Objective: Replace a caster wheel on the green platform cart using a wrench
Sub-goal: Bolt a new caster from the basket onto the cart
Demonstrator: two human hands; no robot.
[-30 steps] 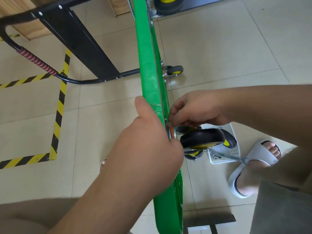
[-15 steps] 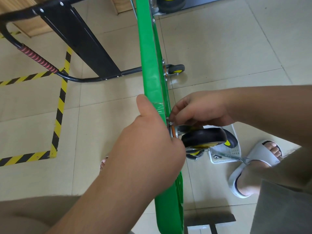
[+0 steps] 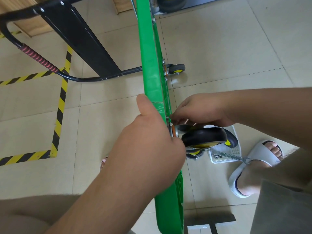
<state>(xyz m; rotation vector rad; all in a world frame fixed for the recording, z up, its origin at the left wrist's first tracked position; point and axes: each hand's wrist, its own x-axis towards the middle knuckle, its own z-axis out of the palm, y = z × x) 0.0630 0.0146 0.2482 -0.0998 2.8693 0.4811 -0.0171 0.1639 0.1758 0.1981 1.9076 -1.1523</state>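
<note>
Green plastic fills the near centre: the green platform cart stands on edge, and the left hand grips that edge, thumb along one face, fingers curled over to the underside beside the black caster wheel. Just past it, the right hand pinches a small fastener at the wheel's mounting plate. The wrench lies across a white tray on the floor, and a second caster sits farther along.
</note>
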